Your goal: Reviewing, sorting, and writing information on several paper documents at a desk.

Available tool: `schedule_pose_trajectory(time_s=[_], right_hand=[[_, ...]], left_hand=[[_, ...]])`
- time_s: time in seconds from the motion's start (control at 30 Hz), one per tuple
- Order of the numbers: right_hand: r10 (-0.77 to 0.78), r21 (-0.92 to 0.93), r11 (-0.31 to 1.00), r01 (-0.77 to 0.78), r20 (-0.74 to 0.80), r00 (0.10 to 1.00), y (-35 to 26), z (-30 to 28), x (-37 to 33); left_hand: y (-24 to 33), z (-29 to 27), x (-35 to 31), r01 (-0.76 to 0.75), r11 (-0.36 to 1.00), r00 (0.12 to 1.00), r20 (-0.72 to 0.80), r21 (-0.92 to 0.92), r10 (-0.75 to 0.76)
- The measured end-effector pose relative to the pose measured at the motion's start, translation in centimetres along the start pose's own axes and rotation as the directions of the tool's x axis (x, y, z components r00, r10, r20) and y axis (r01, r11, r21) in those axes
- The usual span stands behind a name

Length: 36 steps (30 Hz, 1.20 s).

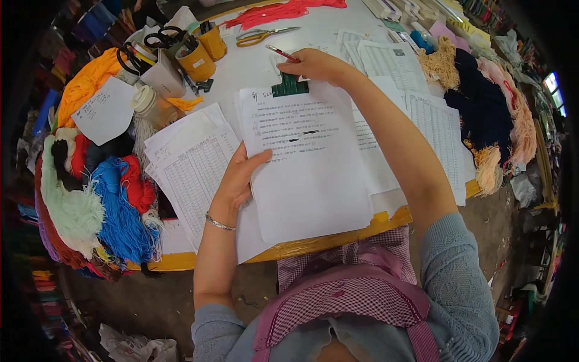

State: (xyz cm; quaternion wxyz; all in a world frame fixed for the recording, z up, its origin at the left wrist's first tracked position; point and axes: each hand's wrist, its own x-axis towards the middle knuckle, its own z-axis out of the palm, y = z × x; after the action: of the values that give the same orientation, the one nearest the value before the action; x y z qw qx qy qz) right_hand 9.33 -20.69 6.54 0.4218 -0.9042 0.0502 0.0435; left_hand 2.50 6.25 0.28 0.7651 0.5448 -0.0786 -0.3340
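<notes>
A stack of white papers (307, 199) with handwritten lines, some blacked out, lies at the table's near edge. A green binder clip (289, 87) bites its top edge. My right hand (319, 65) is closed on the clip's handle, with a red pencil-like writing tool (282, 53) also held between its fingers. My left hand (242, 175) grips the stack's left edge, its thumb on the top sheet and its other fingers partly hidden underneath. Printed table sheets (196, 175) fan out left of the stack, and more sheets (431, 133) lie to the right under my forearm.
On the left stand a bottle (148, 102), a white holder (163, 75) with black-handled scissors, and orange cups (196, 60). Yarn hanks, including blue (120, 193) and navy (479, 99), heap both sides. Orange-handled scissors (256, 38) and red yarn (271, 13) lie at the back.
</notes>
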Motion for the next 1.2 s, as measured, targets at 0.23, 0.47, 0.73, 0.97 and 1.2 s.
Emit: schedule_pose_trajectory(time_s=[0.23, 0.47, 0.73, 0.97, 1.2], right_hand=[[-0.105, 0.074, 0.992, 0.102, 0.047, 0.993, 0.4, 2.6, 2.5], [-0.146, 0.044, 0.989, 0.141, 0.135, 0.98, -0.3, 2.3, 4.0], [-0.018, 0.124, 0.992, 0.032, -0.109, 0.994, -0.3, 2.9, 5.4], [-0.096, -0.227, 0.973, 0.037, -0.254, 0.962, 3.4, 4.1, 9.6], [-0.027, -0.231, 0.973, -0.019, -0.195, 0.98, 3.1, 5.0, 10.4]], left_hand=[[-1.3, -0.6, 1.4, -0.044, 0.999, 0.998, -0.041, -0.02, 0.043], [-1.4, -1.1, 1.3, -0.01, 0.999, 0.999, -0.051, -0.034, 0.008], [-2.5, -1.6, 0.6, 0.01, 0.999, 0.997, -0.07, -0.035, -0.012], [-2.8, -1.3, 1.8, 0.043, 0.997, 0.996, -0.076, 0.056, -0.038], [-2.8, -2.8, 3.2, -0.345, 0.803, 0.873, -0.148, 0.486, 0.465]])
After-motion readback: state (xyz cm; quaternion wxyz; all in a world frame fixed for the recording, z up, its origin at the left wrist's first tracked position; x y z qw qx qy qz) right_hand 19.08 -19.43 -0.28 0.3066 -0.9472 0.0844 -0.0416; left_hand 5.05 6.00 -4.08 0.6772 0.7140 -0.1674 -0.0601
